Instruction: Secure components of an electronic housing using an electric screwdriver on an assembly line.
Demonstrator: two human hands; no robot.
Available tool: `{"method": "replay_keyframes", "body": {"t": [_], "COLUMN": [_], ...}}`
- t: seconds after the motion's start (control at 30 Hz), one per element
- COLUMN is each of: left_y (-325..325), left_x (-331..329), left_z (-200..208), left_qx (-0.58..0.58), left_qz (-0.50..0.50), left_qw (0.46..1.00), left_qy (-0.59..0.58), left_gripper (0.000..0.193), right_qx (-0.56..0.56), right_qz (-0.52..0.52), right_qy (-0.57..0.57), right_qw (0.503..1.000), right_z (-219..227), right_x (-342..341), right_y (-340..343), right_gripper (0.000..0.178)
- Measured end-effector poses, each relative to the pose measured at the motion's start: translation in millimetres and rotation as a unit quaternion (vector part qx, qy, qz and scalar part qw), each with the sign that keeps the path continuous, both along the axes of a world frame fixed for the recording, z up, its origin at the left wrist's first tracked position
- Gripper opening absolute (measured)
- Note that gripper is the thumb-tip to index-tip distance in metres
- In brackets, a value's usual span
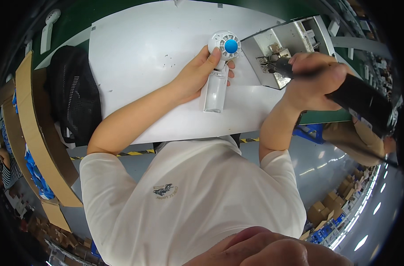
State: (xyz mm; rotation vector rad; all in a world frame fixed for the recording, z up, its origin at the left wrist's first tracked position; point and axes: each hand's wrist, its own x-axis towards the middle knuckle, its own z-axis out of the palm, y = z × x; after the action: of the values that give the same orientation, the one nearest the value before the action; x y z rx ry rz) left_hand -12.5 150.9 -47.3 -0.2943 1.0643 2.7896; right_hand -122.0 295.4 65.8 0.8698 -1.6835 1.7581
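My left hand point(195, 77) is closed round the neck of a white handheld fan point(216, 91), thumb on its round head. The fan has a blue centre and lies over the white tabletop point(140, 57), its handle toward me. My right hand point(313, 82), slightly blurred, grips a black electric screwdriver point(361, 102) by its body. The tool is tilted, with its narrow end pointing left into an open metal box point(297, 37). Small metal parts point(273, 57) sit inside that box by the tip. Whether the tip touches them I cannot tell.
A black mesh bag point(75, 95) lies at the table's left edge, beside a cardboard box point(35, 137) with blue packages. Another white fan point(49, 33) is at the far left. A blue stool point(310, 133) and a partly seen person point(353, 139) are at right.
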Motion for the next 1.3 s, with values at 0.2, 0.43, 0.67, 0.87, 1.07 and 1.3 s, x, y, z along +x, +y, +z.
{"method": "replay_keyframes", "body": {"t": [0.2,0.43,0.67,0.87,1.07,1.3], "left_y": [-2,1,-4,-6,-4,0], "left_x": [2,3,5,6,4,1], "left_z": [1,4,3,2,-2,1], "left_qx": [0.004,-0.008,0.007,0.003,0.006,-0.010], "left_qz": [0.015,0.021,0.007,-0.001,-0.003,-0.009], "left_qw": [1.000,1.000,1.000,1.000,1.000,1.000], "left_qy": [0.000,0.002,-0.007,-0.012,-0.007,-0.021], "left_gripper": [0.041,0.044,0.045,0.044,0.043,0.043], "right_qx": [-0.092,-0.122,-0.081,-0.076,-0.058,-0.057], "right_qz": [0.349,0.422,0.374,0.399,0.419,0.187], "right_qy": [-0.102,-0.100,-0.154,-0.163,-0.148,-0.033], "right_qw": [0.927,0.893,0.911,0.899,0.894,0.980], "right_z": [-18,-31,-50,-53,-47,5], "right_x": [2,28,29,30,31,-1], "right_y": [0,-31,-37,-44,-44,16], "right_gripper": [0.036,0.028,0.035,0.035,0.033,0.030]}}
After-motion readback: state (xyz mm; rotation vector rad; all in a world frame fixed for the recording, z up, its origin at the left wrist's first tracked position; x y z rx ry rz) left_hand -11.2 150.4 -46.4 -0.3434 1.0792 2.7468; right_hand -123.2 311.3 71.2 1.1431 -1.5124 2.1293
